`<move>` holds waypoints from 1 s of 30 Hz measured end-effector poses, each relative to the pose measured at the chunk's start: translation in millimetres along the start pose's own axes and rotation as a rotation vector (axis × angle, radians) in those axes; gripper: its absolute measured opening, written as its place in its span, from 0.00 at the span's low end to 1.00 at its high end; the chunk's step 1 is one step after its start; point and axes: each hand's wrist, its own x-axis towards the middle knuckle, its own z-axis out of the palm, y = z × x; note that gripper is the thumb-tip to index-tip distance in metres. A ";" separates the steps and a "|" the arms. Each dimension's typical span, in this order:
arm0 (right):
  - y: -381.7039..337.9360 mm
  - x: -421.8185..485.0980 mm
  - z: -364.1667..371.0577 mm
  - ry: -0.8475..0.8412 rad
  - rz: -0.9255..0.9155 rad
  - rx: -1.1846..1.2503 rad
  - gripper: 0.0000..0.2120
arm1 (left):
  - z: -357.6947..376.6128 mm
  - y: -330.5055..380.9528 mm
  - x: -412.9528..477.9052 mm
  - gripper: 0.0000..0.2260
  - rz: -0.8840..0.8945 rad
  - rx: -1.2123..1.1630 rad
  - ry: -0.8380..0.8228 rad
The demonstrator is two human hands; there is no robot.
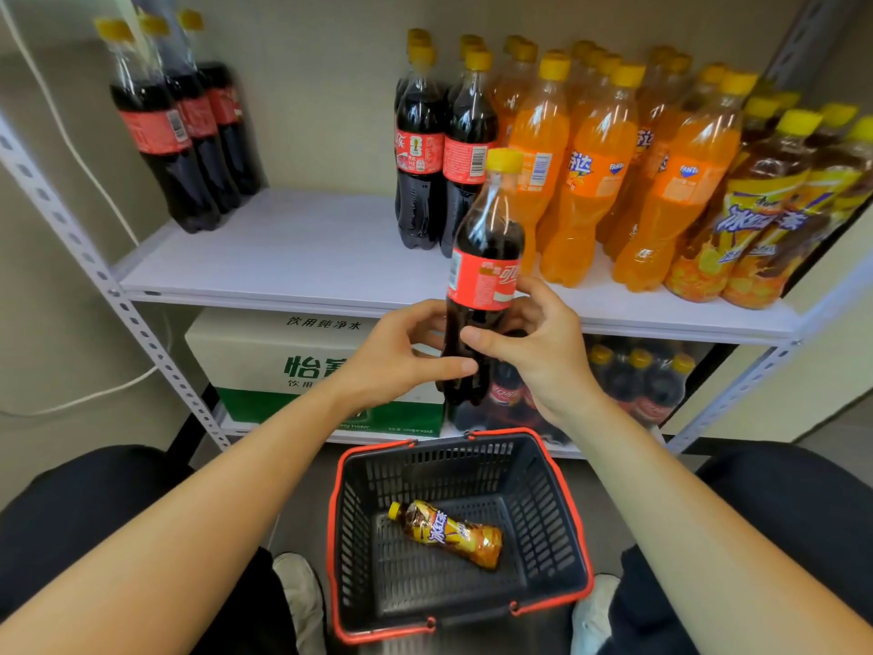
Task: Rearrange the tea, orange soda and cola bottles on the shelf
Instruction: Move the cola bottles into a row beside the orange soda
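Mid-placement: left hand (406, 354) and right hand (536, 356) both curl round an upright cola bottle (486, 271). Next, likely: onto the shelf (293, 248) beside colas (420, 148) at 12 o'clock.

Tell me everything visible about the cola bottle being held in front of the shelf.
The cola bottle is clear plastic, dark drink filling it to the shoulder, with a yellow cap on and a red wrap label with white lettering. It is roughly upright in the air before the front edge of the upper shelf, resting on nothing. The left hand and the right hand both grip its lower body, around and below the label.
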 end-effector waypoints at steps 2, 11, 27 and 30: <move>1.4 1.2 1.5 -0.034 -0.020 -0.024 0.28 | 0.4 -1.7 0.6 0.24 0.025 0.004 0.012; 6.2 19.2 -8.1 -0.097 -0.140 -0.234 0.22 | -26.3 -3.7 7.2 0.21 0.083 0.047 0.164; 59.6 28.6 -14.0 -0.166 -0.265 -1.150 0.31 | -53.4 12.1 68.7 0.24 0.112 0.179 0.610; 60.0 28.3 -14.6 -0.160 -0.252 -1.118 0.30 | -53.1 6.6 83.8 0.26 0.048 0.209 0.634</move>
